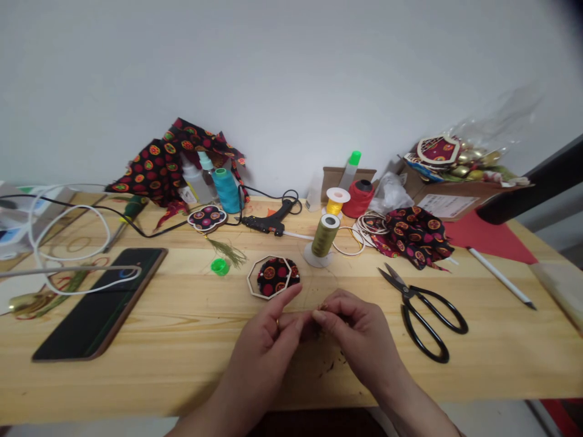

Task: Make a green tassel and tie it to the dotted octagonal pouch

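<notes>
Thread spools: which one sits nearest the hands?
The olive-green spool, upright on a pale base just beyond the right hand. The yellow spool, red spool and teal spool stand farther back, toward the wall.

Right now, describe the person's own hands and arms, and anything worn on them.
The left hand and right hand are bare, with no gloves. The left forearm and right forearm show no sleeves, watch or bracelet in view.
</notes>
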{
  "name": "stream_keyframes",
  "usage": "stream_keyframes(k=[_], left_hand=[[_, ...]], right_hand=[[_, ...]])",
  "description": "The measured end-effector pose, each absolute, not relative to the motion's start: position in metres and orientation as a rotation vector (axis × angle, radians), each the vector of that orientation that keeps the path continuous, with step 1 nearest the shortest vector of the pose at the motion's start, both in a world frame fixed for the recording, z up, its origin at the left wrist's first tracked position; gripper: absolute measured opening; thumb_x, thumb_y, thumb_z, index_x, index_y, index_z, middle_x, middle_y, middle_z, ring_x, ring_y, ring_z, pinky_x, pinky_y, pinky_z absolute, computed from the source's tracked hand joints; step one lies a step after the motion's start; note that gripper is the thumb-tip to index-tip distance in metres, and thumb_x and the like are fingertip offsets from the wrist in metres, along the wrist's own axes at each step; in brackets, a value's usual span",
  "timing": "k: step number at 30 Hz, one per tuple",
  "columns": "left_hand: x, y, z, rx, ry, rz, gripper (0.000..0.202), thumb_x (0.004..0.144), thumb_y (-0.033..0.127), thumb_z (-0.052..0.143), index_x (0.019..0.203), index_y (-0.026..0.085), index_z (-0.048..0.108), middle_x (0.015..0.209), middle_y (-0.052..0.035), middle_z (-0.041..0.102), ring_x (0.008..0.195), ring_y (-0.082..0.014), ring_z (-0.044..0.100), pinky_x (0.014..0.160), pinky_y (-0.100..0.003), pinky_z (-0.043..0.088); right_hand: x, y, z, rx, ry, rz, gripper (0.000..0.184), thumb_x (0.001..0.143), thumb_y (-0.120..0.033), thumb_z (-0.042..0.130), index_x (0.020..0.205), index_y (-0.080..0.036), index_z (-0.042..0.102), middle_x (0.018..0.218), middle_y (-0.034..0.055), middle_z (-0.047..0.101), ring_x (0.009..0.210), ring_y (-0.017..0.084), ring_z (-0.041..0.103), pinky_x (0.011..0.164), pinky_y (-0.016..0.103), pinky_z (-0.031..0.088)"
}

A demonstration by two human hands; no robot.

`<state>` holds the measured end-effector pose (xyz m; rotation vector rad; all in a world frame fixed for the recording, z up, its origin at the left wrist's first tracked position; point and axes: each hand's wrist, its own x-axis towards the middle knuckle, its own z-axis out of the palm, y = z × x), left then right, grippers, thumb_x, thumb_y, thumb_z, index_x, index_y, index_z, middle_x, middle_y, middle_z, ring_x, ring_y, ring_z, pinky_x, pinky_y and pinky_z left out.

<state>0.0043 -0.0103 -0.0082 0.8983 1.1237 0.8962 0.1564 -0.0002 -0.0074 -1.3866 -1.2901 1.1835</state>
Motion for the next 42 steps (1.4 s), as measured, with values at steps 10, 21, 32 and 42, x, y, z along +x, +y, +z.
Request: stream_keyframes(k=[10,21,32,42], left_hand=[[0.005,-0.006,-0.007,0.676,1.136,0.859,0.058,0.070,0.024,0.077,0.124,0.015,0.056,0.071,-0.0008,0.077,0.069,-0.0154,0.068,0.071,-0.025,0.047],[0.007,-0.005,-0.006,0.616,1.078,0.903,0.054,0.075,0.018,0.073,0.123,0.013,0.050,0.062,0.0027,0.073,0.056,-0.0111,0.062,0.062,-0.024,0.049],[0.008,-0.004,-0.005,0.509,1.062,0.955,0.049,0.069,0.016,0.077,0.113,0.013,0.057,0.071,-0.0026,0.077,0.059,-0.0138,0.068,0.061,-0.026,0.055],[0.008,-0.004,-0.006,0.451,1.034,0.956,0.045,0.072,0.014,0.076,0.112,0.013,0.056,0.076,-0.0062,0.078,0.060,-0.0134,0.070,0.061,-0.024,0.056]], right_hand=[[0.156,-0.002,-0.010,-1.356,-1.198,1.309,0.022,0.072,-0.025,0.066,0.052,-0.018,0.063,0.059,-0.0003,0.055,0.059,0.015,0.049,0.058,0.029,0.038],[0.156,-0.003,-0.012,-1.327,-1.116,1.360,0.017,0.070,-0.026,0.068,0.055,-0.017,0.065,0.059,-0.0016,0.055,0.058,0.013,0.046,0.056,0.027,0.035],[0.157,-0.004,-0.018,-1.357,-1.048,1.395,0.019,0.069,-0.027,0.068,0.054,-0.017,0.061,0.056,-0.0028,0.050,0.056,0.012,0.039,0.053,0.026,0.030],[0.158,-0.004,-0.023,-1.196,-0.915,1.504,0.022,0.073,-0.026,0.069,0.056,-0.017,0.058,0.058,-0.0039,0.046,0.059,0.011,0.039,0.058,0.026,0.031]])
